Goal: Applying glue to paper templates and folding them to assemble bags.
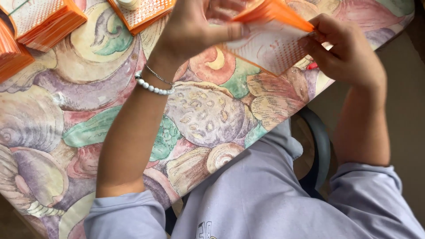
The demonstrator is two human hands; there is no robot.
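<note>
A tablecloth (208,115) printed with shells and fruit in purple, green and pink fills the left and middle of the frame; bare floor shows at the right. At the top centre the left hand (195,26) and right hand (345,53) both pinch an orange folded paper (272,11), cut off by the top edge. Three orange boxes (44,22) sit upper left, all cropped. A red object (312,66) peeks out under the right hand, too hidden to identify.

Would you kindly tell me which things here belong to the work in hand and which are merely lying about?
In hand:
- folded orange paper sheet, pinched by left hand and right hand
- flat orange-and-white patterned sheet beneath

Lying about:
- stacks of orange patterned boxes
- red pen, tip only
- shell-patterned tablecloth
</note>
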